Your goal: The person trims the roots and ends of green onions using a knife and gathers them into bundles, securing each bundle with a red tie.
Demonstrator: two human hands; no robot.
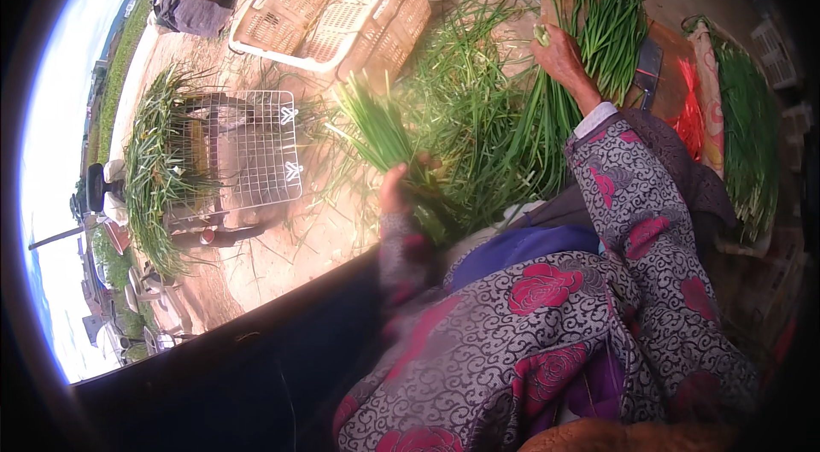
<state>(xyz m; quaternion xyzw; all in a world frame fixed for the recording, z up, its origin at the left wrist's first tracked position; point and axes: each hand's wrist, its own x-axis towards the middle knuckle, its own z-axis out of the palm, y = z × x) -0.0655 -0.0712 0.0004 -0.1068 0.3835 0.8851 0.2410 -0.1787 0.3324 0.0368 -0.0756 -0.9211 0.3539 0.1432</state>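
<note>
My left hand point(394, 190) is closed around a bunch of chives point(376, 129), its pale cut ends pointing up and away. Part of that hand is hidden by the leaves. Over to the right, my right hand point(564, 61) reaches across a pile of long green chives point(608, 29), fingers bent together. Something small and pale green shows at its fingertips, too unclear to name. Loose chive leaves point(465, 80) lie heaped between the two hands, and more chives hang across my lap.
A cream plastic crate point(376, 33) stands at the far side. To the left is a wire rack point(256, 144) beside heaped greens point(158, 170). Red plastic strips point(686, 114) and another chive pile point(747, 136) lie at right. Dark clothing point(192, 3) sits at far left.
</note>
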